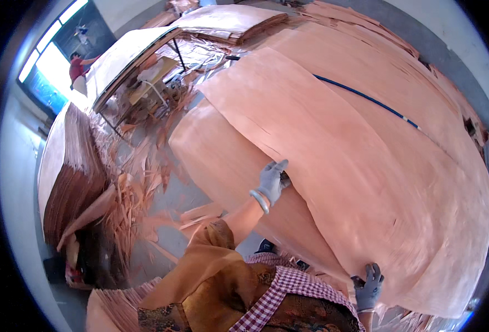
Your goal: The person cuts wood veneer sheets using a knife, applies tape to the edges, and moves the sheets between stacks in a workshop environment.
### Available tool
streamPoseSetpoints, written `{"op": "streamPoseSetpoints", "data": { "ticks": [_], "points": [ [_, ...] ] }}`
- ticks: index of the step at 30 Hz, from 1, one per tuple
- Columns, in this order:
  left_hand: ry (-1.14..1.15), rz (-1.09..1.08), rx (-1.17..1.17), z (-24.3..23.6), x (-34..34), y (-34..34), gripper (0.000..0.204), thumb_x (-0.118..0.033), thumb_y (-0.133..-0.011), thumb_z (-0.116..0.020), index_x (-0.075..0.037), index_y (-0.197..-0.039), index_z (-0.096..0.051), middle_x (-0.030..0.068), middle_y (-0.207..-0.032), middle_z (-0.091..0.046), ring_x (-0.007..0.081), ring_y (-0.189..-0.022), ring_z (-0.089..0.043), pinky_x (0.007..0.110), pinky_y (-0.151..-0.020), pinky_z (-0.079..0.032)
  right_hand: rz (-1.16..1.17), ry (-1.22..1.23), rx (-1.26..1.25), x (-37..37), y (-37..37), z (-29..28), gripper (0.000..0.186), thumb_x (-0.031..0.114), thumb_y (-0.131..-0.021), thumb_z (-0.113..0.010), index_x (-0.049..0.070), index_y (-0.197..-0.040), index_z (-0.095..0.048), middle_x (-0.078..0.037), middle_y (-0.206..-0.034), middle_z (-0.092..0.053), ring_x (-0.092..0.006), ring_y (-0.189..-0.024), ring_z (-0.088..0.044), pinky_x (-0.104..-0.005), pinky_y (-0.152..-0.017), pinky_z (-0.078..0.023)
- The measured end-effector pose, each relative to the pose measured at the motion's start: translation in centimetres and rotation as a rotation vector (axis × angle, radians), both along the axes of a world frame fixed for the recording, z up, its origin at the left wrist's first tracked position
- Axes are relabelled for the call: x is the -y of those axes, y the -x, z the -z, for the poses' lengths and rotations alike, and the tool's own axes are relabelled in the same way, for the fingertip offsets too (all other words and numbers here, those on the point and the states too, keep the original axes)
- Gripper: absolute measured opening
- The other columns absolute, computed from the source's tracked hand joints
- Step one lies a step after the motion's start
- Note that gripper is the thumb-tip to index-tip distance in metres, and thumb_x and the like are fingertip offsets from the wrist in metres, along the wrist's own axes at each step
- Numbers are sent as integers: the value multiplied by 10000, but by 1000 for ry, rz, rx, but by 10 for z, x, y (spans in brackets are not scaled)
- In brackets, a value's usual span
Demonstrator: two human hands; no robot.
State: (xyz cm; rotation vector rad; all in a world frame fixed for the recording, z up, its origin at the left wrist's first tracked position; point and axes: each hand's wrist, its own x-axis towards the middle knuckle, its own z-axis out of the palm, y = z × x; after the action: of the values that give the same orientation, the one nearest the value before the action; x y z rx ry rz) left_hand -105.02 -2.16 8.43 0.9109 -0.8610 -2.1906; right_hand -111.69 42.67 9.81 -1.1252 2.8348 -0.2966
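Right in front of you, on top of the big veneer stack (pixel 239 166), both gloved hands are on the top veneer sheet (pixel 338 149). Your left hand (pixel 272 180) is closed on its near edge, fingers curled under and lifting it off the pile; your right hand (pixel 369 288) pinches the lower edge. Looks like you're mid-lift, so the next move needs both hands moving evenly or the thin sheet may crack. A blue rod (pixel 366 98) lies across the pile farther back, veneer scraps (pixel 128 199) litter the floor to your left, and another person (pixel 78 69) works by the doorway.
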Motion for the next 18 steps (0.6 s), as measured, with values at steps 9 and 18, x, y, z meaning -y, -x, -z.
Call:
{"op": "streamPoseSetpoints", "data": {
  "ticks": [9,18],
  "points": [
    [272,-39,255,36,163,-18,144,-208,-852,-572,-162,-719,-547,-44,-601,-458,77,-558,-445,236,-478,-350,239,92,-102,-4,14,-20,224,109,-765,-610,59,-975,-551,-128,-1027,-594,-336,-919,-546,-430,-766,-450],
    [404,-178,123,-101,121,-135,281,-246,-866,-555,-41,-1059,-560,37,-951,-569,122,-788,-536,258,-683,-440,467,124,437,-10,-17,-195,100,45,-758,-639,14,-852,-630,-109,-792,-652,-190,-703,-625,-294,-641,-486]
  ]
}}
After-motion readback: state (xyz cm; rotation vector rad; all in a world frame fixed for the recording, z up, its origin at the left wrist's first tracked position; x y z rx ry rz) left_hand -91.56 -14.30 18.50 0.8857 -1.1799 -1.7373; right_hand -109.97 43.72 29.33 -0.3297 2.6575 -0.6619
